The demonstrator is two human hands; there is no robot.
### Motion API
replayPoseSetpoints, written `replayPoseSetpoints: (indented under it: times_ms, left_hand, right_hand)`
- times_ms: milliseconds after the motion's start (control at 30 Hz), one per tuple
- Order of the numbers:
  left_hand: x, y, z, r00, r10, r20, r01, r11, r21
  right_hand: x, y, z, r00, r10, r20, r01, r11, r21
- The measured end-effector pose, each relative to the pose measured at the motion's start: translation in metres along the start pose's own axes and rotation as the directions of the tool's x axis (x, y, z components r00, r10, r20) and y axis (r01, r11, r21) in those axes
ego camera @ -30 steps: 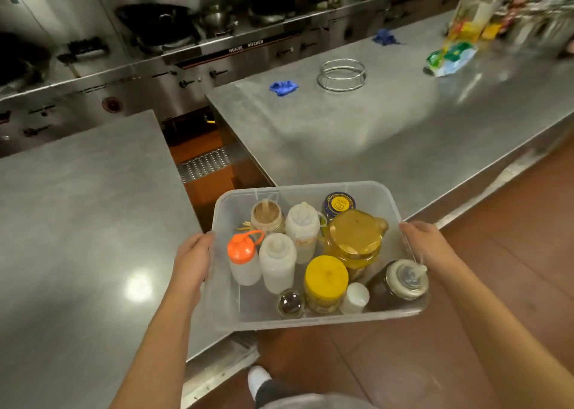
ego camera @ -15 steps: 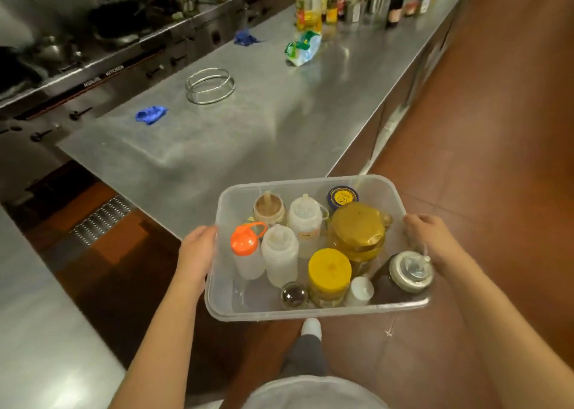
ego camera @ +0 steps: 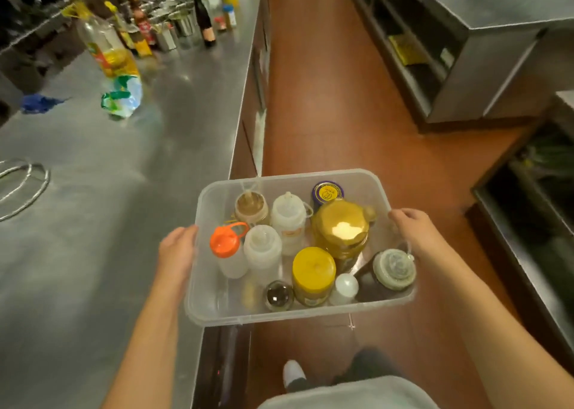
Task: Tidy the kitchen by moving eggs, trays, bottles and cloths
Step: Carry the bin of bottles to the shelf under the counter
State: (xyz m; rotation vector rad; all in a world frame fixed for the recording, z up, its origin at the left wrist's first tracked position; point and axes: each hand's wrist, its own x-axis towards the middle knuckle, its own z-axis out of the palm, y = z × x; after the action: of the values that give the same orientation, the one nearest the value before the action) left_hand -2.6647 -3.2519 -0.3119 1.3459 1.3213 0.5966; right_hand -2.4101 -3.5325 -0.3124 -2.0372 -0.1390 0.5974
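Note:
I carry a clear plastic tray (ego camera: 217,311) in front of me, over the counter's edge and the floor. My left hand (ego camera: 177,253) grips its left rim and my right hand (ego camera: 413,234) grips its right rim. Inside stand several bottles and jars: an orange-capped squeeze bottle (ego camera: 224,243), a white squeeze bottle (ego camera: 262,250), a yellow-lidded jar (ego camera: 313,272), a big gold-lidded jar (ego camera: 341,228) and a dark bottle (ego camera: 393,270). A blue cloth (ego camera: 37,103) lies on the steel counter (ego camera: 93,222) at far left.
On the counter stand an oil bottle (ego camera: 105,48), a green-and-clear bag (ego camera: 122,98), a wire ring stand (ego camera: 21,185) and several bottles and tins at the far end (ego camera: 183,23). A red-tiled aisle (ego camera: 326,98) runs ahead. Steel shelving (ego camera: 450,67) lines the right side.
I have turned right and moved along the counter with the tray held in both hands. The gap between the counters has left the view; the aisle and far bottles now show.

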Motion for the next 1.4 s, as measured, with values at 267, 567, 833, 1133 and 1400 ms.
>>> replayPoseSetpoints:
  times_ms: [267, 567, 833, 1133, 1400]
  left_hand:
    - [0.048, 0.049, 0.14, 0.991, -0.01, 0.137, 0.004, 0.999, 0.04]
    - [0.085, 0.109, 0.285, 0.987, 0.004, 0.159, -0.008, 1.0, 0.024]
    - [0.102, 0.176, 0.4, 0.965, 0.082, 0.247, -0.106, 0.991, 0.083]
    - [0.16, 0.223, 0.552, 0.859, 0.074, 0.507, -0.158, 0.98, 0.123]
    - [0.211, 0.285, 0.703, 0.639, 0.06, 0.767, -0.234, 0.965, 0.12]
  right_hand:
    - [0.085, 0.012, -0.067, 0.988, 0.107, -0.114, -0.101, 0.993, 0.065]
    - [0.215, -0.008, -0.146, 0.983, 0.112, -0.146, -0.102, 0.992, 0.071]
    - [0.282, -0.024, -0.206, 0.955, 0.164, -0.248, -0.146, 0.985, 0.088]
    - [0.344, -0.019, -0.25, 0.815, 0.371, -0.446, -0.293, 0.927, 0.235]
    - [0.383, -0.024, -0.267, 0.605, 0.517, -0.605, -0.332, 0.855, 0.398]
